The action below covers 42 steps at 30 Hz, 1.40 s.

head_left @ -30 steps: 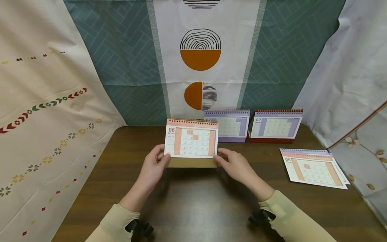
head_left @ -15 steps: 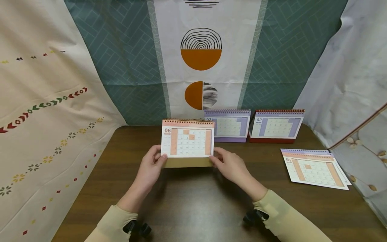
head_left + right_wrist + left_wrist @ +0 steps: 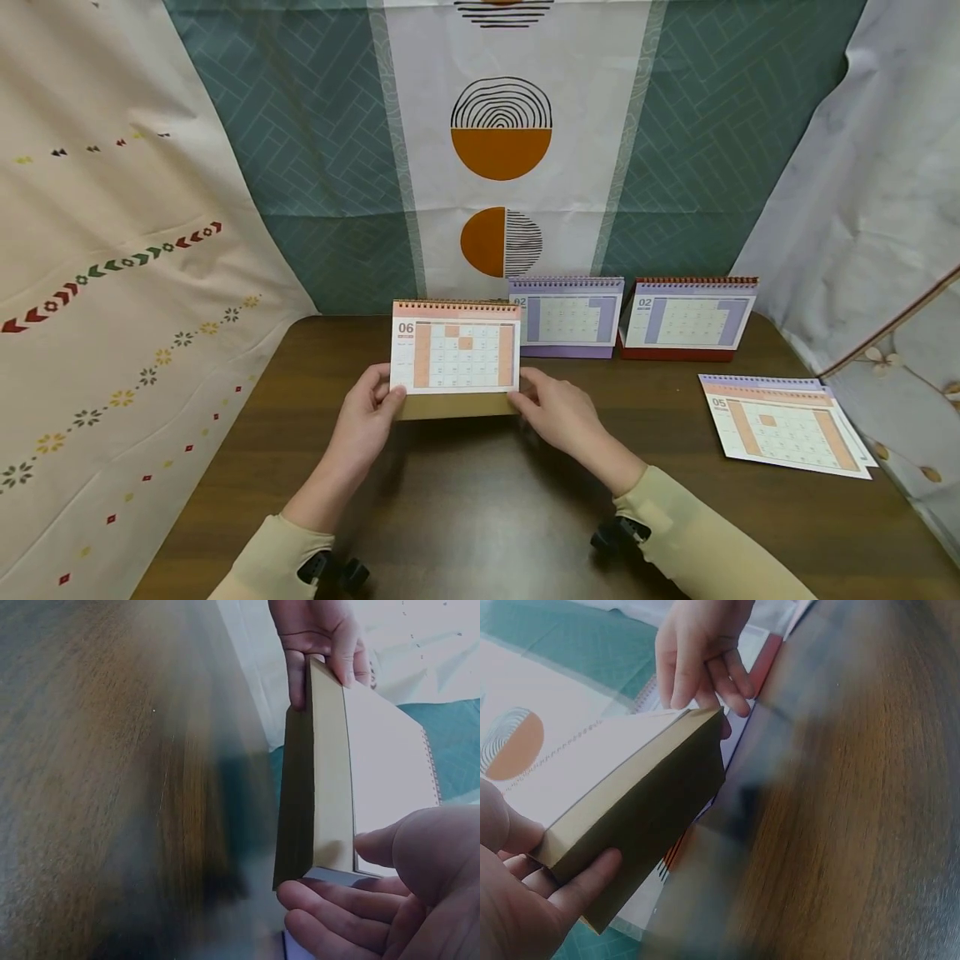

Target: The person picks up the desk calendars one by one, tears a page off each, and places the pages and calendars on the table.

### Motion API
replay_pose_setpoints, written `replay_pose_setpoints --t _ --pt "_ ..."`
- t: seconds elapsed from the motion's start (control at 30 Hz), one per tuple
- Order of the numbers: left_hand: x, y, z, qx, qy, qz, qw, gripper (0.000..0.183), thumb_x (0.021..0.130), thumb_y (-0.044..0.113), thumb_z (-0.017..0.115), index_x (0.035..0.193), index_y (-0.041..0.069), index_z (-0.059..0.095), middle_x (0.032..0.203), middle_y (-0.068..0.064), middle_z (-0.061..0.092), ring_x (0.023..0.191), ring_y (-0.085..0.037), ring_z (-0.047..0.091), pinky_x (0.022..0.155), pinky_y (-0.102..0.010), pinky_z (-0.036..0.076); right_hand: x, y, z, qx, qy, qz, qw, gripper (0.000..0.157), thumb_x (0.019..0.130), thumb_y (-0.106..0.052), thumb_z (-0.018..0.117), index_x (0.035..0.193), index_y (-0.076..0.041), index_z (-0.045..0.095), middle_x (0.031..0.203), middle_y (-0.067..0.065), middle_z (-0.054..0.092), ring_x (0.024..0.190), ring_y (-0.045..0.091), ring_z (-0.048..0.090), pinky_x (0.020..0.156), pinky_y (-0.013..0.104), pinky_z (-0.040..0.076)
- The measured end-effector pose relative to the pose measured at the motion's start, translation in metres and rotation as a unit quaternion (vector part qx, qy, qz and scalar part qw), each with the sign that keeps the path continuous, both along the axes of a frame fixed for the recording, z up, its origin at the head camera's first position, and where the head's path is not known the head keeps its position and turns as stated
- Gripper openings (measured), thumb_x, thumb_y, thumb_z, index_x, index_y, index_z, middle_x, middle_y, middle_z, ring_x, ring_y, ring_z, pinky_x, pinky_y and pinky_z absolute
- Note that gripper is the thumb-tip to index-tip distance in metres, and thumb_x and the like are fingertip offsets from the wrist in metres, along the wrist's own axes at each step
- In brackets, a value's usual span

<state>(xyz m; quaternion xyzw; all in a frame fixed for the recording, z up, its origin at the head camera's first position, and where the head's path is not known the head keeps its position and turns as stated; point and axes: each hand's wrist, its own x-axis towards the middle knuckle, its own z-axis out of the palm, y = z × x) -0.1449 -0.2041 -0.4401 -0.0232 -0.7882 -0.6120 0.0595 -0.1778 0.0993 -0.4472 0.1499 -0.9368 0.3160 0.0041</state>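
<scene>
I've got my left hand [image 3: 365, 422] and right hand [image 3: 557, 411] pinching the lower corners of the orange-and-white spiral desk calendar w/ tan card base [image 3: 454, 357], upright, mid dark wood table [image 3: 465, 517]. Behind it: purple-based calendar [image 3: 567, 317], then red-based one [image 3: 686, 321]. Loose calendar sheets [image 3: 783, 425] lie far right.

Right hand [image 3: 390, 892] pinches near end of desk calendar [image 3: 330, 772]; left hand [image 3: 319, 634] grips far end; table [image 3: 97, 787] blurred.
</scene>
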Motion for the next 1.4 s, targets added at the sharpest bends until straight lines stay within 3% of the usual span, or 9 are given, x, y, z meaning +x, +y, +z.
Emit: replay_pose_setpoints --t 0.4,0.57,0.73,0.9,1.2,1.4 --pt "-0.006 -0.008 -0.003 -0.001 -0.013 0.005 0.9999 0.027 0.115 0.001 0.055 0.142 0.001 0.056 0.121 -0.022 0.076 0.090 -0.023 0.052 0.075 -0.029 0.040 -0.008 -0.014 -0.005 -0.034 -0.013 -0.001 0.999 0.041 0.110 -0.030 0.070 0.143 -0.008 0.061 0.082 -0.010 0.075 0.067 0.007 0.065 0.065 0.039 0.050" --pt "-0.013 -0.010 -0.004 -0.006 -0.018 0.006 0.9998 0.027 0.115 0.001 0.054 0.142 0.001 0.055 0.114 -0.021 0.075 0.090 -0.025 0.050 0.075 -0.030 0.038 -0.012 -0.017 -0.007 -0.081 -0.062 0.005 0.995 0.045 0.111 -0.028 0.069 0.149 -0.008 0.056 0.094 -0.003 0.080 0.072 0.011 0.073 0.069 0.040 0.052" --pt "-0.020 -0.012 -0.006 -0.006 -0.021 0.008 0.9997 0.028 0.115 0.002 0.054 0.143 0.001 0.053 0.118 -0.022 0.074 0.096 -0.027 0.050 0.078 -0.031 0.038 -0.017 -0.020 -0.009 -0.151 -0.120 0.006 0.981 0.047 0.111 -0.023 0.069 0.153 -0.008 0.052 0.105 0.008 0.082 0.076 0.021 0.078 0.067 0.036 0.061" --pt "-0.027 -0.013 -0.010 -0.021 -0.021 0.021 0.9993 0.028 0.115 0.004 0.054 0.144 0.001 0.053 0.120 -0.023 0.074 0.100 -0.028 0.050 0.081 -0.034 0.037 -0.020 -0.024 -0.010 -0.177 -0.141 0.006 0.974 0.051 0.111 -0.020 0.069 0.156 -0.006 0.049 0.111 0.016 0.081 0.074 0.021 0.078 0.067 0.036 0.064" --pt "-0.038 -0.012 -0.020 -0.093 -0.015 0.042 0.9947 0.030 0.116 0.005 0.055 0.146 0.004 0.054 0.136 -0.023 0.072 0.112 -0.032 0.057 0.091 -0.043 0.041 -0.026 -0.028 -0.010 -0.183 -0.162 0.002 0.970 0.058 0.112 -0.019 0.067 0.163 -0.008 0.042 0.114 0.016 0.081 0.073 0.024 0.078 0.069 0.041 0.065" --pt "-0.045 -0.012 -0.022 -0.121 -0.004 0.058 0.9910 0.029 0.115 0.004 0.056 0.144 0.001 0.055 0.133 -0.024 0.072 0.113 -0.033 0.059 0.093 -0.046 0.044 -0.029 -0.028 -0.006 -0.089 -0.120 0.008 0.989 0.060 0.112 -0.025 0.065 0.165 -0.008 0.042 0.104 0.006 0.082 0.066 0.016 0.074 0.066 0.036 0.057"
